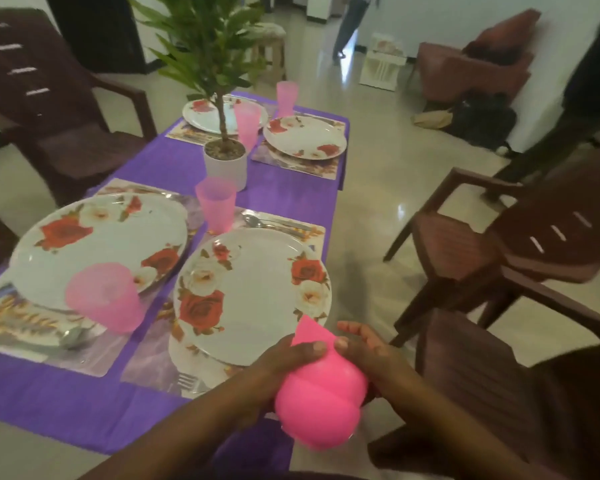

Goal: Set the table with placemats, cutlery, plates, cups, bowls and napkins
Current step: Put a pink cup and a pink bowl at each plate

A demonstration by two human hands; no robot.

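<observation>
I held a stack of pink bowls [321,393] upside down between both hands, just off the near right corner of the table [84,403], over open floor. My left hand [284,362] curled round the stack's left side, thumb on top; my right hand [364,344] pressed its right side with fingers spread loosely. A folded pink napkin [310,332] stuck up between my thumbs, its tip pointing away toward the nearest plate [253,292]. The stack's long axis ran from me toward that plate. A brown chair [492,368] stood close on my right. Left of my hands sat a pink cup [104,301], a spoon [73,336] and another plate [101,244]. Beyond, on the purple cloth, stood a potted plant [225,161] and two more plates, then shiny tiled floor.
</observation>
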